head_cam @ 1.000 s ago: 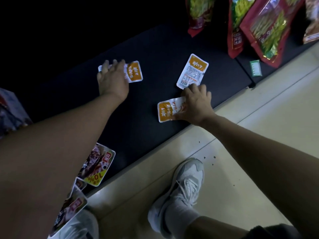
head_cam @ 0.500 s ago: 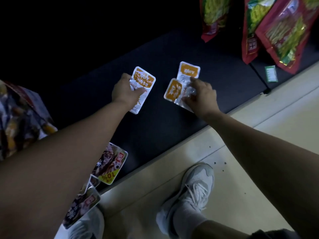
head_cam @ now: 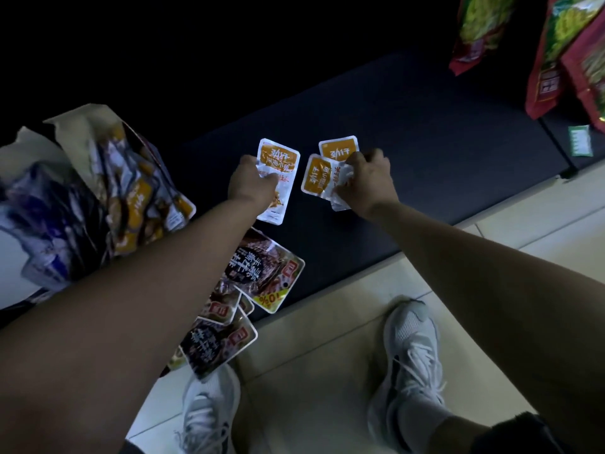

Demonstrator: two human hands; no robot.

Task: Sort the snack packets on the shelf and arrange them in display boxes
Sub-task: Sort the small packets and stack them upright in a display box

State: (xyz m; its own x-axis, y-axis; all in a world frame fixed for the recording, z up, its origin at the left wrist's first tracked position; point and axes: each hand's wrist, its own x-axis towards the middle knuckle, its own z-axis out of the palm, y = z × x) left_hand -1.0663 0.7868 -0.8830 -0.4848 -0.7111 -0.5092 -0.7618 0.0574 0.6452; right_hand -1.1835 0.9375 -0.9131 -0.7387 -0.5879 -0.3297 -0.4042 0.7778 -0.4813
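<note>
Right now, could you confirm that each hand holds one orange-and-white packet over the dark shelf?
Not quite: the head view shows the right hand gripping two overlapping packets; the left hand holds a single packet over the dark shelf.

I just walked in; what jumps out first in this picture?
Two bare arms reach over a dark shelf: the left hand grips one orange-and-white packet, the right hand pinches two overlapped packets. Red-and-green bags fill the upper right corner, and dark brown packets lie at the shelf's front edge.
</note>
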